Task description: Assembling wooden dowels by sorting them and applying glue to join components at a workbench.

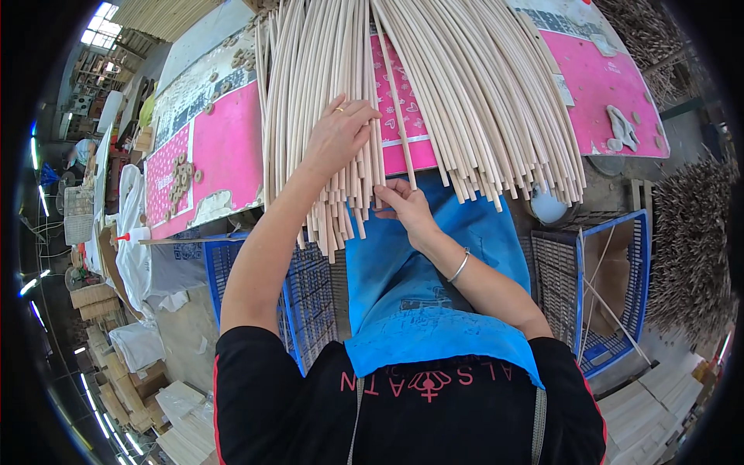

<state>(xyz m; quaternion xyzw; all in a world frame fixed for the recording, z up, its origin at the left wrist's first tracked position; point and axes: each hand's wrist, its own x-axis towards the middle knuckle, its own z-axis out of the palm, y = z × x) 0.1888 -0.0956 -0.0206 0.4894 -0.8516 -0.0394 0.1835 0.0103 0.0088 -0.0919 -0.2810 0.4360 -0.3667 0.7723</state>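
Note:
Two groups of long, pale wooden dowels lie side by side across the table, their ends hanging past its near edge. My left hand rests on the left group of dowels, fingers laid over the sticks at its right edge. Just below, my right hand pinches the near end of a dowel at that same edge with thumb and fingertips. One single dowel lies apart in the gap and ends beside my right hand. The right group of dowels fans out untouched.
The table's pink covering carries several small round wooden pieces. A whitish glove lies at the right. Blue plastic crates flank me below the table. A dense stack of thin sticks stands at far right.

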